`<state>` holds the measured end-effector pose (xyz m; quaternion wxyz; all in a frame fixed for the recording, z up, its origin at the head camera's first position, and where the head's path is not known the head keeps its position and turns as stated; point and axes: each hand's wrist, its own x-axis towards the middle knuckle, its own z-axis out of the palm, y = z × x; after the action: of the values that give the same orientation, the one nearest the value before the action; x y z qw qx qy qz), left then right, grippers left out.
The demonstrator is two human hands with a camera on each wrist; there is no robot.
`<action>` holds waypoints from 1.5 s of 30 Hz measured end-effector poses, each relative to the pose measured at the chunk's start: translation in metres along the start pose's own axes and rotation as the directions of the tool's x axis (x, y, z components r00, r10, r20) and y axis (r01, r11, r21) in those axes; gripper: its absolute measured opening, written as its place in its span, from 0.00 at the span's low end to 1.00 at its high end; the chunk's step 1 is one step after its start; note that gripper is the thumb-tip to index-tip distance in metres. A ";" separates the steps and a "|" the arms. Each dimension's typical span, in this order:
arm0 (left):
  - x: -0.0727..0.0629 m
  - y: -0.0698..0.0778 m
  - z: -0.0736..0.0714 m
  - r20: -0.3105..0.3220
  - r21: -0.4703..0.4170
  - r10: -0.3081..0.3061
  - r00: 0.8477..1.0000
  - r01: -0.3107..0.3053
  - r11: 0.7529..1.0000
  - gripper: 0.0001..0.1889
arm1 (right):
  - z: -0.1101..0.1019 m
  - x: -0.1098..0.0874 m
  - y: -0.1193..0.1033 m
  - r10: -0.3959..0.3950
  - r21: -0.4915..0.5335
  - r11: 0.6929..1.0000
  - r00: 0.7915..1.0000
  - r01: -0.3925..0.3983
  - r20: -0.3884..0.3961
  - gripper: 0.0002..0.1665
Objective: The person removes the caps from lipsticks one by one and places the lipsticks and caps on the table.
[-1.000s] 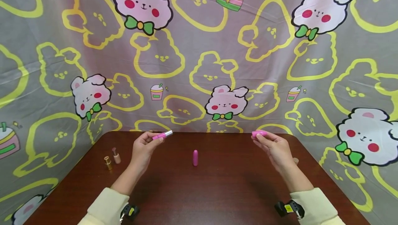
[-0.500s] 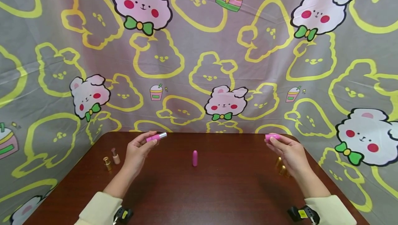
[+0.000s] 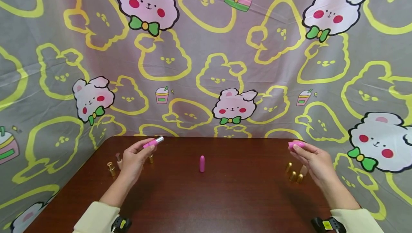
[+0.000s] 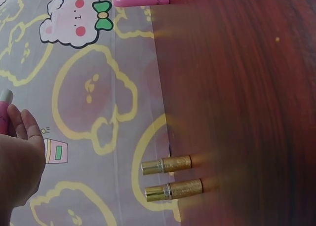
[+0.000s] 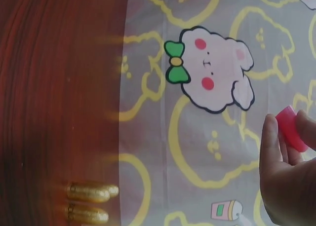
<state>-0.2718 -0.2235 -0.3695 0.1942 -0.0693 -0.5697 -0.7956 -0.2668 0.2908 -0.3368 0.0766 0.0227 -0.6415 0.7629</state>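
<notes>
Above the left part of the table, my left hand (image 3: 133, 159) pinches a pink lipstick tube (image 3: 153, 142) between thumb and fingers, its silver end pointing right and slightly up. My right hand (image 3: 317, 163) holds a glossy pink lipstick cap (image 3: 296, 145) sideways over the table's right part. The two pink pieces are far apart. Midway between the hands, a closed-looking darker pink lipstick (image 3: 202, 164) stands upright on the wood. In the right wrist view the pink cap (image 5: 291, 130) sits between thumb and fingers.
On the left of the brown table (image 3: 206, 204) stand gold lipstick tubes (image 3: 111, 169) and a beige one (image 3: 119, 164), partly behind my left hand. Several gold caps (image 3: 293, 176) and a beige cap (image 3: 303, 170) stand at right. A patterned curtain (image 3: 193, 64) hangs behind.
My hands have drawn apart, the left moving left with the lipstick tube, the right moving right with the cap. The gold caps on the right have come into sight.
</notes>
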 end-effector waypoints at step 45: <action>0.005 -0.006 -0.053 -0.258 0.435 -0.013 0.966 0.128 0.891 0.23 | -0.083 0.010 0.024 0.051 -0.685 0.701 0.972 -0.200 -0.231 0.35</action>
<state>-0.2724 -0.2725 -0.3911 0.2452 0.0981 -0.7108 -0.6519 -0.2748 0.3689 -0.3739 0.0892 -0.1266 -0.8727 0.4630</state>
